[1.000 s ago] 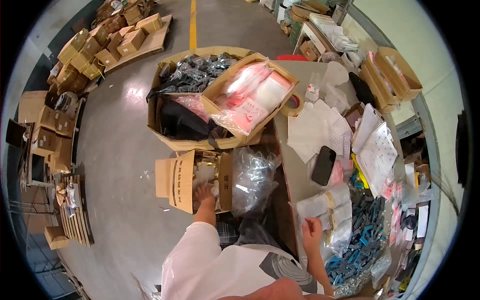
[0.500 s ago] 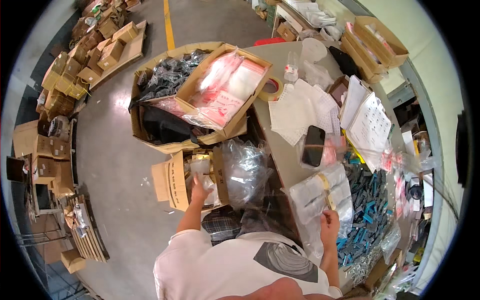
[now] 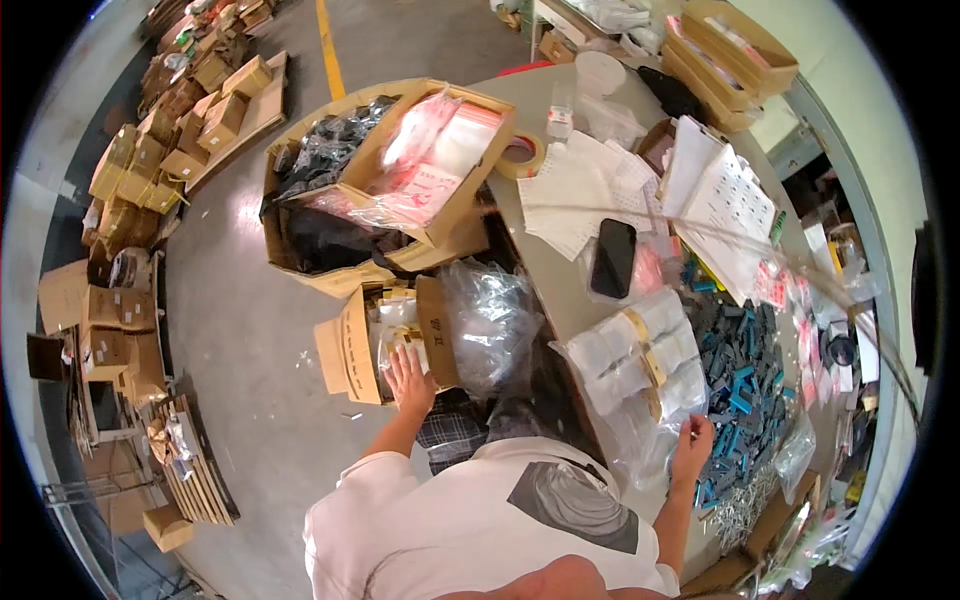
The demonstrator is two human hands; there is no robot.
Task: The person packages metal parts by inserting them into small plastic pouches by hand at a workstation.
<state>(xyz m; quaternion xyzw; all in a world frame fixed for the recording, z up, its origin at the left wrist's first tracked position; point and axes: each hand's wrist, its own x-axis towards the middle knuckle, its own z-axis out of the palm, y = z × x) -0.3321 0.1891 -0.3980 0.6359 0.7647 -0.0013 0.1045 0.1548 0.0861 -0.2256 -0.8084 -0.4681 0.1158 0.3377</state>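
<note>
My left hand (image 3: 408, 380) lies with its fingers spread over the small packets (image 3: 398, 318) inside an open cardboard carton (image 3: 350, 345), close to my lap. My right hand (image 3: 692, 448) is at the table's near part, with its fingers curled and pressed together. What they pinch, if anything, is too small to make out. Beside it lie several clear plastic bags (image 3: 610, 385) joined by a tan strip (image 3: 642, 340). On the other side spreads a pile of grey and blue plastic parts (image 3: 740, 375), with thin metal pieces (image 3: 742, 515) at its near end.
A black phone (image 3: 613, 258), paper sheets (image 3: 570, 195) and a tape roll (image 3: 520, 157) lie farther up the table (image 3: 560, 290). Large cartons (image 3: 450, 240) of bags stand beyond the small carton. A bundle of clear film (image 3: 490, 325) sits between carton and table. Stacked boxes (image 3: 125, 320) line the left.
My left hand has spread flatter over the packets in the carton. My right hand has moved right, from the clear bags toward the pile of parts. The whole view has shifted slightly.
</note>
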